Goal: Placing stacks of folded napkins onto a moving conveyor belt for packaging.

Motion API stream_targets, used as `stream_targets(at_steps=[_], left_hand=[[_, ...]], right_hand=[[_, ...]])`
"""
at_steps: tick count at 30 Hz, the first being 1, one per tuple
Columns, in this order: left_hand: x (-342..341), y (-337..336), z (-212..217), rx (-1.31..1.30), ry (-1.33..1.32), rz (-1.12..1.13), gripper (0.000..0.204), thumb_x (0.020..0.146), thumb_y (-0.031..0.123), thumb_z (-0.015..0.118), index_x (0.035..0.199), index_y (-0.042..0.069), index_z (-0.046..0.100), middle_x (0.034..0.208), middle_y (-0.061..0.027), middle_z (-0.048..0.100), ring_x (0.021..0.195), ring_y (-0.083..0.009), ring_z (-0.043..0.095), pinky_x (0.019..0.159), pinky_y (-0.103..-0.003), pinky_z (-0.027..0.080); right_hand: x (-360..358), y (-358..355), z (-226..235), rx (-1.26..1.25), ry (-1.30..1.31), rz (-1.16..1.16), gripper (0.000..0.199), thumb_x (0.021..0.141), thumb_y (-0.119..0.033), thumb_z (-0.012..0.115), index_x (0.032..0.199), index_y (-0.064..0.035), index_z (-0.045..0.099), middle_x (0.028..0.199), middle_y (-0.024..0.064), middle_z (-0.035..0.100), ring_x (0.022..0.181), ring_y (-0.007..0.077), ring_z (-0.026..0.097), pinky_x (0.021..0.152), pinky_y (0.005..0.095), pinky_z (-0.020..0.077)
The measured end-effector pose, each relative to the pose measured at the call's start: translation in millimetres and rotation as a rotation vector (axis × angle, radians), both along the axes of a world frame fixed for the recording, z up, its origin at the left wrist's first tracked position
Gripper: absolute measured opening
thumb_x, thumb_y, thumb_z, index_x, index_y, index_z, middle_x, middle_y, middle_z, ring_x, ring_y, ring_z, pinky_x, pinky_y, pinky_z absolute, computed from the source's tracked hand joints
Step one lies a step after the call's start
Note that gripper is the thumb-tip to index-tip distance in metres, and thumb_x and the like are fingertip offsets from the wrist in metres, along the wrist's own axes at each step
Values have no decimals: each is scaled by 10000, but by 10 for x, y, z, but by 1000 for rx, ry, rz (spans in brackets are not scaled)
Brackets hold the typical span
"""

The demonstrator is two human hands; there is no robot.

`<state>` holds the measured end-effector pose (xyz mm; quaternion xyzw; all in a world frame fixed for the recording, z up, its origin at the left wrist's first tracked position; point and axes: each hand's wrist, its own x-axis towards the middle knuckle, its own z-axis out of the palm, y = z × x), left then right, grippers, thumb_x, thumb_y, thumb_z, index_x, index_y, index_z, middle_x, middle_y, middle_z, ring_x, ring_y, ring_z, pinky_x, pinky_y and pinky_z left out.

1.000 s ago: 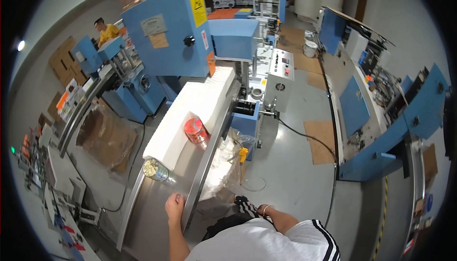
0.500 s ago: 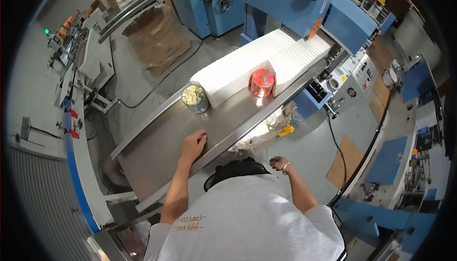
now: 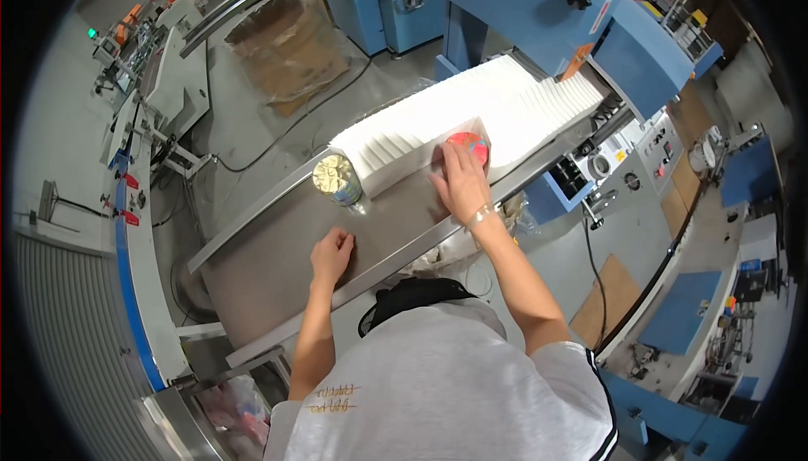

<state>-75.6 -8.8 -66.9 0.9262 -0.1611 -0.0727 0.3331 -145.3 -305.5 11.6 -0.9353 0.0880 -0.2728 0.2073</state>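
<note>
Item: the counter (image 3: pixel 278 267), a long bare steel surface running out from a blue machine (image 3: pixel 539 7). I logged my left hand (image 3: pixel 332 255) resting on it near the front edge, fingers curled into a loose fist, its grip closed on nothing that I could see. My right hand (image 3: pixel 461 182) lay flat, fingers spread, its grip open and pressing on the near end of the stack of white folded sheets (image 3: pixel 471 116), which lay fanned in a long row along the counter from the machine's mouth. Right at the fingertips sat a red round container (image 3: pixel 468 146), resting on the sheets and partly hidden by the hand; I could not tell whether the fingers touched it or only the paper beside it. Just beside the stack's left corner, on the bare metal, stood a clear jar with a pale patterned lid (image 3: pixel 337 180), apart from both hands. Farther off: a cardboard box lined with plastic (image 3: pixel 290 45) on the floor beyond the counter, and a control panel (image 3: pixel 661 154) to the right. Status, as I judged it: the sheets lay unlifted with no bundle separated off, so the handling of the stack was at its start, with gathering and removal remaining.
</note>
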Motion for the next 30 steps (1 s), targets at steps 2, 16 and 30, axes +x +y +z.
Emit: stream_targets(at_steps=[2, 16, 30], left_hand=[[-13, 25, 22, -41, 47, 26, 167, 839, 266, 630, 867, 102, 639, 689, -97, 638, 648, -288, 623, 592, -385, 474], [3, -27, 152, -14, 83, 83, 180, 851, 280, 610, 847, 106, 656, 708, -92, 660, 669, -297, 637, 603, -383, 486], [47, 34, 77, -125, 116, 74, 193, 847, 291, 596, 872, 108, 651, 733, -93, 666, 700, -297, 643, 625, -383, 491]], right_hand=[[185, -49, -99, -98, 74, -112, 566, 793, -241, 688, 1231, 35, 459, 1253, 229, 500, 1175, 367, 464, 1010, 437, 365], [-174, -366, -49, -125, 94, 241, 395, 795, -170, 652, 1147, -14, 564, 1236, 179, 542, 1155, 348, 503, 973, 433, 392], [-442, -949, 118, -325, 188, 30, 341, 817, -86, 620, 1156, -126, 628, 1315, 163, 499, 1225, 359, 446, 971, 460, 386]])
